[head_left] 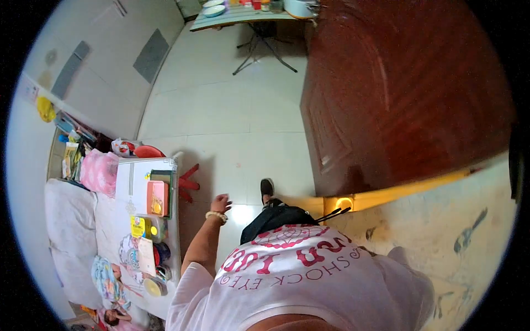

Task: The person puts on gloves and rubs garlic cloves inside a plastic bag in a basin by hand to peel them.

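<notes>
My left hand [222, 204] hangs low over the tiled floor, fingers loosely bent and slightly apart, with nothing in them. A pale beaded bracelet [216, 217] circles that wrist. Nearest to this hand are the red legs of a stool [189, 183], partly hidden under the side table [126, 176]. My right hand is out of view, hidden beyond my white T-shirt [298, 276]. One dark shoe [267, 190] shows below my black shorts [276, 220].
A brown door [397, 99] stands at the right beside a stained wall [430, 220]. Ahead is a folding table [248, 19] bearing dishes. The side table carries a pink box [157, 198], a yellow pack [139, 227] and jars. A white sofa [72, 237] lies behind it.
</notes>
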A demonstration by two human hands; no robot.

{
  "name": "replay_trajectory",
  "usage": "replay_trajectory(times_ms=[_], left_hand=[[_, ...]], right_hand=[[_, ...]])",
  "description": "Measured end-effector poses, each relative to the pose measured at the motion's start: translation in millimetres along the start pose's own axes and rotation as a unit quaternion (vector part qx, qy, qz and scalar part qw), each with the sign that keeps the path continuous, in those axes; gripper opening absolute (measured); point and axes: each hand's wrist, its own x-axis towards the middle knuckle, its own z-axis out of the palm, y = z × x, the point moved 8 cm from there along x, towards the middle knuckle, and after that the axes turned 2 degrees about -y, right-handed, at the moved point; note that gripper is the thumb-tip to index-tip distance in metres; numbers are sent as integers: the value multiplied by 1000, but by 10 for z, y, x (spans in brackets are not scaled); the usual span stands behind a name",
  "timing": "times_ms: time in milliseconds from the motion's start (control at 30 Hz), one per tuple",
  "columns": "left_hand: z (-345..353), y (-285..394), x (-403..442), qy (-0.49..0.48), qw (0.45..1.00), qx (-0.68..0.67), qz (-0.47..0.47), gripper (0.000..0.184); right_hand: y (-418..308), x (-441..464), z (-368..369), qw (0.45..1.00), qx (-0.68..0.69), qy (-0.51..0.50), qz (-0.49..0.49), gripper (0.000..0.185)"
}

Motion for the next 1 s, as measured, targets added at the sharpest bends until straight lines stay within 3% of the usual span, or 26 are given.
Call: replay_trajectory(times_ms=[67, 133, 200, 233, 300, 400, 467, 533, 567, 733, 867, 1000], left_hand=[[297, 535, 90, -74, 992, 81, 64, 30], [96, 677, 177, -57, 998, 38, 12, 22], [-525, 445, 422, -43, 998, 44, -31, 26], [-899, 229, 479, -2, 993, 63, -97, 28], [-1621, -47, 412, 73, 970, 107, -203, 29], [-2145, 95, 299, 122, 939, 171, -271, 30], [-2277, 269, 467, 126, 931, 196, -279, 31], [-2268, 534, 829, 112, 929, 223, -272, 32], [-2222, 708, 1074, 100, 929, 239, -264, 32], [-1688, 1902, 2702, 21, 931, 336, -143, 34], [-733, 3663, 3960, -20, 910, 410, 64, 36], [809, 5614, 4448, -105, 884, 390, 235, 39]], right_hand=[[-630, 240, 81, 1000, 22, -7, -12, 17], [-1267, 521, 168, 999, 30, -13, -31, 17], [-1852, 795, 240, 998, 30, -18, -55, 18], [-2127, 1005, 261, 997, 22, -15, -76, 19], [-2715, 1430, 316, 990, 12, 1, -142, 21], [-3520, 2251, 359, 961, 72, 42, -265, 25], [-4617, 1310, 67, 959, 218, -74, -168, 26], [-5604, 501, -231, 965, 208, 6, -162, 26], [-5775, 566, -306, 964, 212, 13, -158, 26], [-5916, 990, -573, 959, 243, 63, -132, 27], [-5442, 1086, -289, 983, 164, 58, -56, 27], [-5523, 859, -245, 986, 160, 55, -5, 28]])
